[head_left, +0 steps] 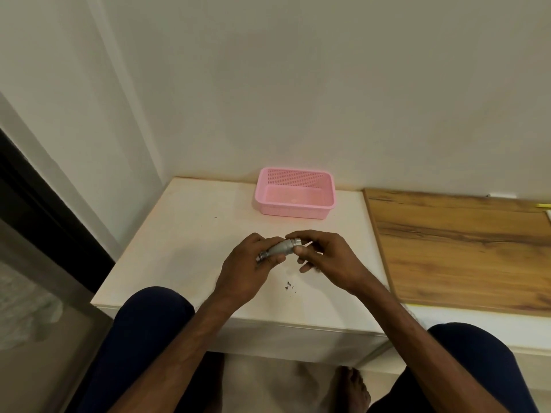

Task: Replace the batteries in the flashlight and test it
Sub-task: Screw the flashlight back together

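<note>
Here, the left hand [247,263] curls its fingers round one end of a silver flashlight [278,249], and the right hand [325,257] pinches the other end. Beyond both hands, a pink plastic basket [293,211] sits on the white table [179,234]. A wooden board [462,248] lies to the right of the right hand.

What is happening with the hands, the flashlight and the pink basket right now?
Flashlight, held slanted above the white table, no light seen.
Left hand, grips the flashlight's near end.
Right hand, pinches its far end.
Pink basket, upright on the table, looks empty.
</note>
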